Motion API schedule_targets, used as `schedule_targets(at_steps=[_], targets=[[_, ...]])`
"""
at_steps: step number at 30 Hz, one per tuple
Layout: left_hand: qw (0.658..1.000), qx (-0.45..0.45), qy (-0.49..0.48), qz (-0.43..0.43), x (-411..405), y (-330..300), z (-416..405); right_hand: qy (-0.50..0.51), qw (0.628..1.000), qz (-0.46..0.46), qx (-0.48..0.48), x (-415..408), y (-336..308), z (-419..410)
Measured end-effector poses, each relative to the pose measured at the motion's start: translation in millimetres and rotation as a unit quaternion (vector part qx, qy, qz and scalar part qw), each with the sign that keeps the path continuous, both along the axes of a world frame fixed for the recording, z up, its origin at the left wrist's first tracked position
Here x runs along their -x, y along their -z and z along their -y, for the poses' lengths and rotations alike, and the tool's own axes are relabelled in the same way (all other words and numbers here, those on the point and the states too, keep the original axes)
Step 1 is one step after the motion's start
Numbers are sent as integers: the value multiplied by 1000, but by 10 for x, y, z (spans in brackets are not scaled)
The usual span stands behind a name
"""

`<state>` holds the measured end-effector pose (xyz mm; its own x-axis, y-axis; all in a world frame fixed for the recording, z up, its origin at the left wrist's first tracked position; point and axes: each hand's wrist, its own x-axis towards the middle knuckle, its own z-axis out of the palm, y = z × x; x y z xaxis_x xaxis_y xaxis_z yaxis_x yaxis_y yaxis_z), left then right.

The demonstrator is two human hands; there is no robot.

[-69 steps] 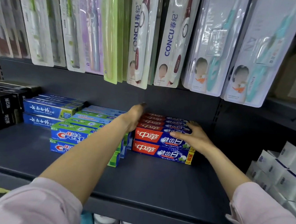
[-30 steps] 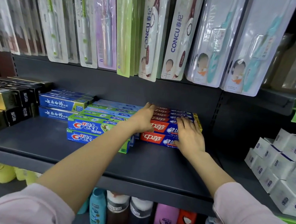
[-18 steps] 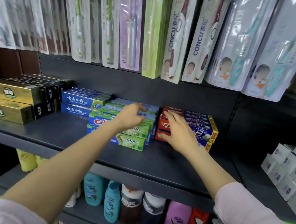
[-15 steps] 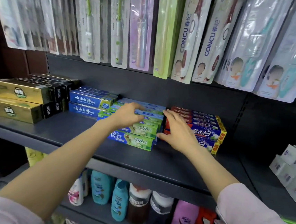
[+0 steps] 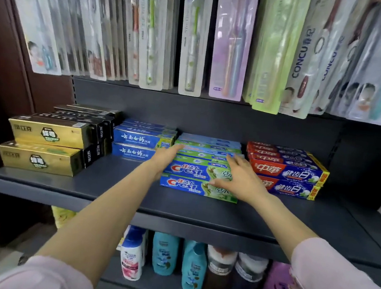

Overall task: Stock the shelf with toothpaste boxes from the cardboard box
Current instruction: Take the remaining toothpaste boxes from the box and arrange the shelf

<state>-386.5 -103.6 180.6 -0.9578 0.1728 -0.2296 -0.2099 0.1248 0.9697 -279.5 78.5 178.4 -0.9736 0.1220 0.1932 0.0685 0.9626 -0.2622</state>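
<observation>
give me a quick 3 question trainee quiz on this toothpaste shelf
1. True or false: both hands are on the Crest stack.
2. Which boxes sit right of that stack? A gold B red C white
3. Fill in: the left hand and right hand have ___ fingers, gripping nothing.

Key: 1 true; 2 B, the red boxes; 3 straight

Shelf (image 5: pixel 101 189) front bare; toothpaste stacks (image 5: pixel 196 168) block rear.
</observation>
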Motion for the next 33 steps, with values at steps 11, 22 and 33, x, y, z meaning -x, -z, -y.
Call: schedule_targets(at_steps=[11, 22, 33], targets=[[992, -97, 72, 42, 68, 88, 79, 41, 996, 15, -73, 43, 24, 76], [993, -70, 97, 10, 210, 140, 71, 42, 993, 25, -105, 80, 26, 55], [988, -72, 130, 36, 276, 106, 99, 57, 990, 30, -128, 69, -10, 117]])
